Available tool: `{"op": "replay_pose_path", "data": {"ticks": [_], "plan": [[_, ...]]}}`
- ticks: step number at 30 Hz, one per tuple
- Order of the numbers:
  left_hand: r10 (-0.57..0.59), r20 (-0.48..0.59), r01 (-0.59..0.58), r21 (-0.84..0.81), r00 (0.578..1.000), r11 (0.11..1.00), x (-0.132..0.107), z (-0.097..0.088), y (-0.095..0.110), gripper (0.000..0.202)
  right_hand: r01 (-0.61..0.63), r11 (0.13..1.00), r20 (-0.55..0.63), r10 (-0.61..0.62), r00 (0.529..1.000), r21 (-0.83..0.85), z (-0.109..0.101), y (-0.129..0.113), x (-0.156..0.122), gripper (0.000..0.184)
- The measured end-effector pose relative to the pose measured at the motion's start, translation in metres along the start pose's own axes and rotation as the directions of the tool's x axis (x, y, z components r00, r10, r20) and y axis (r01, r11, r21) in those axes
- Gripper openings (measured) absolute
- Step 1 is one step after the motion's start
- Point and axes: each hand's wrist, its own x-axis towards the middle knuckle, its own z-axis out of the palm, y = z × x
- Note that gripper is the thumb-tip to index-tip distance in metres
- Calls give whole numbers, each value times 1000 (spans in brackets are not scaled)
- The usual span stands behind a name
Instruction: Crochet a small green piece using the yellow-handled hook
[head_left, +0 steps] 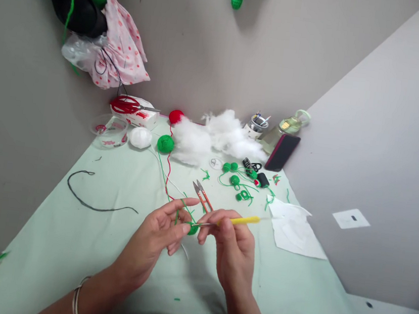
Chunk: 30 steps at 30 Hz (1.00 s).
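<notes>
Between thumb and fingers, my left hand (160,230) pinches a small green crochet piece (193,229). Green yarn runs over the raised index finger of that hand. My right hand (231,241) grips a crochet hook (243,220) by its yellow handle. The hook's thin metal shaft reaches left to the green piece, and its tip is too small to make out there. Just beyond the hands lie orange-handled thread snips (203,197), blades pointing away. A green yarn ball (165,144) sits farther back, with a strand trailing toward my left hand.
White stuffing (227,136) heaps at the back, beside a red yarn ball (176,117) and a white yarn ball (140,138). Small green crocheted pieces (234,180) lie right of centre. A phone (282,152) leans against a bottle (273,137). White paper (296,229) lies at right.
</notes>
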Motion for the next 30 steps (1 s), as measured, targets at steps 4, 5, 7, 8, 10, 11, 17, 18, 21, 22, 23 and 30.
{"op": "replay_pose_path", "data": {"ticks": [4, 5, 7, 8, 10, 11, 17, 18, 21, 22, 23, 30], "plan": [[94, -77, -85, 104, 993, 991, 0, 0, -5, 44, 343, 859, 144, -311, 939, -381, -1, -3, -8, 25], [110, -102, -97, 125, 989, 987, 0, 0, -7, 44, 429, 783, 208, -374, 904, -451, -1, -1, -9, 24], [131, -138, -112, 133, 982, 985, 0, 1, -12, 47, 552, 623, 321, -452, 832, -555, -4, 7, -11, 25], [132, -148, -114, 124, 980, 986, 0, 1, -14, 50, 586, 550, 356, -473, 806, -595, -5, 12, -12, 28], [109, -142, -98, 83, 984, 992, 0, 3, -17, 57, 619, 435, 399, -498, 770, -653, -7, 21, -12, 35], [79, -125, -74, 46, 989, 996, 1, 3, -17, 59, 619, 409, 400, -503, 766, -671, -7, 24, -12, 38], [-123, 8, 122, -188, 992, 975, 4, 7, -7, 62, 386, 782, 108, -385, 917, -489, -4, 10, -6, 27], [-122, 9, 121, -192, 992, 974, 4, 8, -5, 62, 303, 862, 62, -305, 950, -407, -4, 6, -4, 24], [-110, 6, 110, -178, 994, 978, 3, 10, -2, 60, 70, 991, -19, -73, 997, -112, -5, 2, 0, 24], [-106, 2, 105, -171, 994, 980, 3, 10, -2, 59, 21, 999, -26, -21, 999, -29, -5, 2, 2, 25], [-101, 0, 99, -163, 995, 982, 2, 10, -1, 58, -12, 999, -27, 12, 1000, 32, -5, 3, 3, 26], [-20, -28, 19, -44, 999, 999, 1, 2, -5, 51, 45, 998, 30, -44, 999, -37, -6, 3, -2, 26]]}}
